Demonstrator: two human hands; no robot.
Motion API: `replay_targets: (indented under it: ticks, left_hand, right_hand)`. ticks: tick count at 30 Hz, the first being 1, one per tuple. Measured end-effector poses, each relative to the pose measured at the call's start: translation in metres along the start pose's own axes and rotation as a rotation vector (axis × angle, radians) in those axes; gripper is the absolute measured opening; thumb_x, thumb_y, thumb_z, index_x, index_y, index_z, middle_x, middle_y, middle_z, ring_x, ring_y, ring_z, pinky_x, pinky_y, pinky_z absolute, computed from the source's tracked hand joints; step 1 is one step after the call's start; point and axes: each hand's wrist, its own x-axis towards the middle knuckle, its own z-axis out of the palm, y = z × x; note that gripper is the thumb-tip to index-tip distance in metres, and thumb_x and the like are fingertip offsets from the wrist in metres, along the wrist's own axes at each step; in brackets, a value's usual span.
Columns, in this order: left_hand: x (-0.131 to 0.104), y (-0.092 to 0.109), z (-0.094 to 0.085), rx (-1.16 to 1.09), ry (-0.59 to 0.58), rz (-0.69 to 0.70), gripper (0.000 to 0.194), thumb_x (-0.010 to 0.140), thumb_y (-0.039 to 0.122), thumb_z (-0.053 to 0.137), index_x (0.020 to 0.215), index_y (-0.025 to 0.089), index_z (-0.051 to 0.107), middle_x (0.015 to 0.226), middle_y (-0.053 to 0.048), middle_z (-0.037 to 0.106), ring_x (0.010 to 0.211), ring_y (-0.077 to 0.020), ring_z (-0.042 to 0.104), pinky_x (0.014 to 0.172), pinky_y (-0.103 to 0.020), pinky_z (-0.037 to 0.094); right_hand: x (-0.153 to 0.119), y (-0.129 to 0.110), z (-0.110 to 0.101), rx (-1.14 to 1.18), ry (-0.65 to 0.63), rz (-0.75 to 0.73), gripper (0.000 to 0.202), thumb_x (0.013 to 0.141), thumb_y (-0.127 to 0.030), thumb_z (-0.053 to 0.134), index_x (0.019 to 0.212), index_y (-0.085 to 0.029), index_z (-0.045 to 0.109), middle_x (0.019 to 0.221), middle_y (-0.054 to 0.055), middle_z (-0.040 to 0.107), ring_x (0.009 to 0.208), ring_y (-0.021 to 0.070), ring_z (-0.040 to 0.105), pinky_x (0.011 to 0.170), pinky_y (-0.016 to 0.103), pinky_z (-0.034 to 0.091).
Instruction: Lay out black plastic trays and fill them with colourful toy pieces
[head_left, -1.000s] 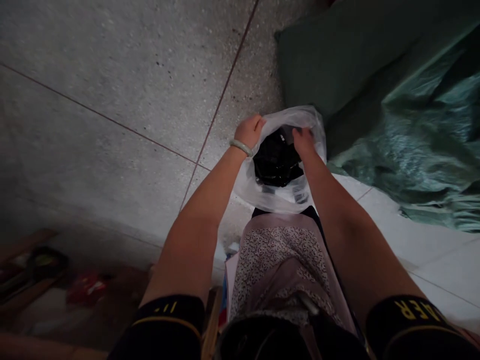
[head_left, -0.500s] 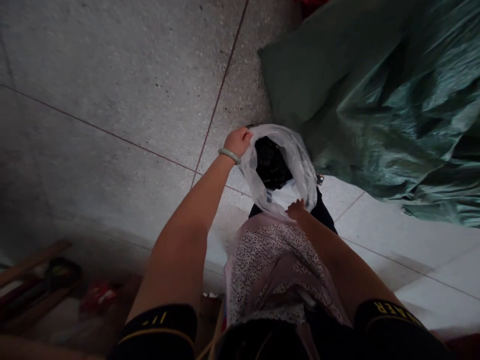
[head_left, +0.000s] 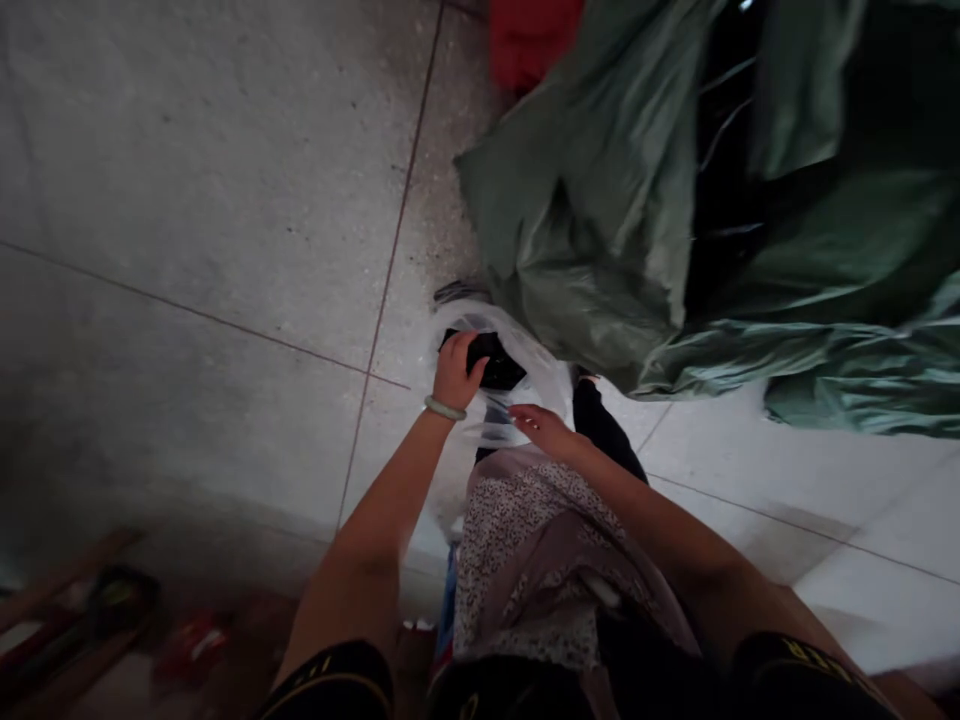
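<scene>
While a mauve patterned apron (head_left: pixel 506 535) hung closest, the right hand (head_left: pixel 541 430) was just beyond it at the near side of a translucent white plastic bag (head_left: pixel 551 375), fingers bent; whether they gripped the film, I could not tell. The left hand (head_left: pixel 456 370), a pale bangle (head_left: pixel 445 408) at its wrist, reached over the bag's mouth, thumb apart from fingers, at a black bundle (head_left: pixel 504 368) inside; its hold was unclear too. Right of the bag spread a crumpled green tarpaulin (head_left: pixel 585 270). Grey tiled floor (head_left: pixel 225 180) stretched beyond, and farthest, something red (head_left: pixel 529 40) showed beside the tarpaulin.
</scene>
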Motion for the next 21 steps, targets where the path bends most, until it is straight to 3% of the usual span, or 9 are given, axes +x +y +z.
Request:
replay_targets:
  ticks: [2,4,7,9,12,14,15,18,21]
  left_hand:
    - [-0.004,0.016,0.008,-0.059,-0.044,-0.045,0.042,0.087,0.042,0.054,0.119,0.015,0.055,0.118,-0.015,0.06,0.111,-0.0247,0.057,0.099,-0.045,0.048]
    - [-0.004,0.031,0.01,-0.136,-0.072,-0.151,0.035,0.087,0.044,0.054,0.108,0.016,0.059,0.103,-0.011,0.064,0.091,-0.0204,0.064,0.082,-0.038,0.056]
    - [0.004,0.072,0.004,-0.185,-0.059,-0.177,0.027,0.09,0.041,0.05,0.098,0.017,0.061,0.088,-0.007,0.066,0.072,-0.0153,0.064,0.066,-0.029,0.056]
    - [0.02,0.121,0.001,-0.151,0.004,-0.003,0.023,0.092,0.034,0.049,0.103,0.018,0.062,0.092,-0.007,0.067,0.08,-0.0157,0.065,0.073,-0.03,0.056]
    - [0.071,0.214,0.015,-0.069,-0.055,0.417,0.026,0.093,0.027,0.047,0.114,0.021,0.061,0.106,-0.008,0.068,0.102,-0.0191,0.063,0.093,-0.037,0.052]
    - [0.119,0.26,0.036,0.011,-0.228,0.579,0.03,0.094,0.024,0.045,0.119,0.023,0.06,0.115,-0.008,0.066,0.11,-0.0193,0.06,0.104,-0.039,0.045]
    - [0.143,0.271,0.046,0.087,-0.298,0.583,0.03,0.092,0.023,0.047,0.118,0.022,0.061,0.117,-0.009,0.066,0.115,-0.0213,0.058,0.11,-0.043,0.039]
    - [0.2,0.255,0.059,0.296,-0.396,0.341,0.033,0.081,0.026,0.064,0.113,0.016,0.063,0.112,-0.014,0.067,0.124,-0.0326,0.052,0.115,-0.057,0.022]
    - [0.222,0.204,0.041,0.18,-0.261,0.062,0.039,0.07,0.032,0.074,0.106,0.017,0.066,0.109,-0.014,0.068,0.122,-0.0339,0.053,0.114,-0.052,0.028]
  right_hand:
    - [-0.027,-0.023,-0.031,0.129,0.011,-0.124,0.026,0.09,-0.026,0.054,0.112,-0.029,0.067,0.112,0.003,0.07,0.099,0.0172,0.068,0.085,0.032,0.057]
    - [-0.051,-0.038,-0.081,0.26,0.124,-0.282,0.023,0.091,-0.032,0.054,0.107,-0.028,0.069,0.103,0.002,0.072,0.094,0.0163,0.069,0.085,0.032,0.056]
    - [-0.056,-0.039,-0.181,0.283,0.608,-0.364,0.022,0.091,-0.037,0.052,0.102,-0.026,0.068,0.092,0.002,0.072,0.087,0.0167,0.068,0.087,0.035,0.054]
    - [-0.035,-0.033,-0.249,0.153,0.871,-0.266,0.025,0.09,-0.035,0.052,0.107,-0.022,0.065,0.097,0.005,0.071,0.089,0.0186,0.067,0.087,0.038,0.053]
    - [0.015,-0.029,-0.324,-0.263,0.784,-0.049,0.032,0.086,-0.023,0.054,0.115,-0.014,0.063,0.111,0.013,0.067,0.099,0.0232,0.064,0.094,0.04,0.049]
    - [0.045,-0.032,-0.351,-0.546,0.616,0.045,0.045,0.085,-0.02,0.054,0.13,-0.011,0.055,0.128,0.018,0.058,0.115,0.0274,0.057,0.102,0.044,0.043]
    - [0.055,-0.033,-0.358,-0.651,0.541,0.089,0.053,0.083,-0.02,0.058,0.135,-0.01,0.05,0.134,0.02,0.053,0.123,0.0315,0.051,0.107,0.048,0.037]
    - [0.066,-0.03,-0.373,-0.853,0.367,0.243,0.075,0.073,-0.015,0.069,0.143,-0.01,0.042,0.146,0.022,0.041,0.137,0.0438,0.03,0.111,0.064,0.019]
    - [0.059,-0.013,-0.388,-0.953,0.29,0.285,0.071,0.081,-0.011,0.056,0.148,-0.019,0.034,0.151,0.019,0.035,0.138,0.0423,0.029,0.107,0.064,0.027]
